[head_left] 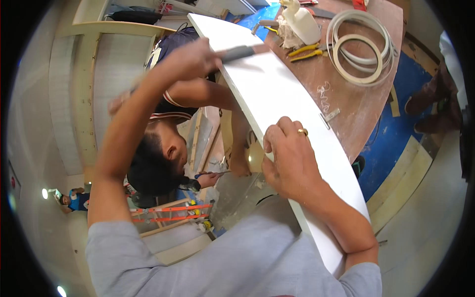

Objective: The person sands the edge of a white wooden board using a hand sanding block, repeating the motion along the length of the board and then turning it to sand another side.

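Long white board (277,94): likely stiff, fairly light for its length, smooth coated face so probably slippery; thin edges probably chip easily. Best gripped over the long edge, palm flat on the face, near the middle to stop flexing. Looks plain white, narrow, straight-edged (bent only by the lens), clean face, lying across the brown bench (356,99) edge and overhanging toward the body.

Right hand (289,158) on the board's near stretch, fingers (279,133) curled and pressed together over the left edge, ring on one finger. Left hand (190,59) further up, fingers closed around a grey-handled tool (242,52), tip against the board; blade kind cannot tell.

Beyond the left-hand fingers: white plastic bottle (304,22), yellow pliers (304,52), coils of white edge strip (361,49). Under the arms, another person (163,148) crouching beside the board.
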Tool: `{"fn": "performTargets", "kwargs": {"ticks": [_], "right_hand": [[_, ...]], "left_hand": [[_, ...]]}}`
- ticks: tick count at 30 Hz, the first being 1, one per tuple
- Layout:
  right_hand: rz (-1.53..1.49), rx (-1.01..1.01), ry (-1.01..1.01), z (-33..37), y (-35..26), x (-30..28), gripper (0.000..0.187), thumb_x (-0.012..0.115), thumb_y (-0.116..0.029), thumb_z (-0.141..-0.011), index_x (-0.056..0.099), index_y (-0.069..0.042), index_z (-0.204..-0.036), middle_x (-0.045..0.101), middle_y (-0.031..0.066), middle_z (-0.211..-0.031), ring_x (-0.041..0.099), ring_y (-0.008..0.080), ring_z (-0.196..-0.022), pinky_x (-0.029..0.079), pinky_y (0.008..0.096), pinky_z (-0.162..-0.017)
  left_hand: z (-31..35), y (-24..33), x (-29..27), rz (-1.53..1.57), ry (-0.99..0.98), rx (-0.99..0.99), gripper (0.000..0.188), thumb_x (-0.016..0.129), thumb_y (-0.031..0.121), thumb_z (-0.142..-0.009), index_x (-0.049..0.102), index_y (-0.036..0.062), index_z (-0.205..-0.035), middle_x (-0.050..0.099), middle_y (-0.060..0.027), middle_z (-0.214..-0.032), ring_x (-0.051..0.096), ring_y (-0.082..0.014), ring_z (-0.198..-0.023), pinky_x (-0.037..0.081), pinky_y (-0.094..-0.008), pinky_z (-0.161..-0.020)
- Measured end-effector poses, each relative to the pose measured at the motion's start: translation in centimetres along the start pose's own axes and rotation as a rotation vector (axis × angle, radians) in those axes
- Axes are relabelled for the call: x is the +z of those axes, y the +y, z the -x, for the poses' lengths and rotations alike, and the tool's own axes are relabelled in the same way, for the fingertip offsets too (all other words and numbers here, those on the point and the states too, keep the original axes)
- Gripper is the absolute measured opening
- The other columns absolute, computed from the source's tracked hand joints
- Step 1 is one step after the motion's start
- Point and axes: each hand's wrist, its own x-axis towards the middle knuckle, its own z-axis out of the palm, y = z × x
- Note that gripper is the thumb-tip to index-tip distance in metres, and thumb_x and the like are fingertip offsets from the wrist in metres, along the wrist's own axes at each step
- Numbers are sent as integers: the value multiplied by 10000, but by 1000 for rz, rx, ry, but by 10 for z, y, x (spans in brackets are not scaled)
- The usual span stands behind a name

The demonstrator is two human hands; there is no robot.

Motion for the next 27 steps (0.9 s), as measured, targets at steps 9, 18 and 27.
{"fn": "performTargets", "kwargs": {"ticks": [9, 18, 27], "right_hand": [[28, -39, 74, -3, 13, 6, 96, 731, -99, -790, 717, -7, -813, 680, 187, -900, 691, 392, -924, 545, 514, -821], [-1, -30, 19, -3, 8, 1, 110, 746, -91, -750, 708, -12, -817, 681, 197, -860, 706, 417, -831, 580, 493, -784], [66, 37, 34, -4, 17, 3, 80, 709, -121, -816, 688, -44, -816, 671, 164, -865, 686, 401, -842, 565, 518, -786]], "left_hand": [[88, 114, -7, -1, 118, 194, 493, 755, 144, -960, 678, 132, -1447, 597, -176, -1049, 679, -383, -954, 540, -471, -832], [-3, 50, 16, -23, 114, -10, 449, 691, 279, -1034, 684, 136, -1459, 606, -181, -1048, 687, -368, -917, 535, -443, -835], [77, 129, -23, 110, 85, 93, 444, 718, 212, -1007, 693, 139, -1444, 596, -182, -1082, 661, -377, -1004, 531, -469, -886]]}}
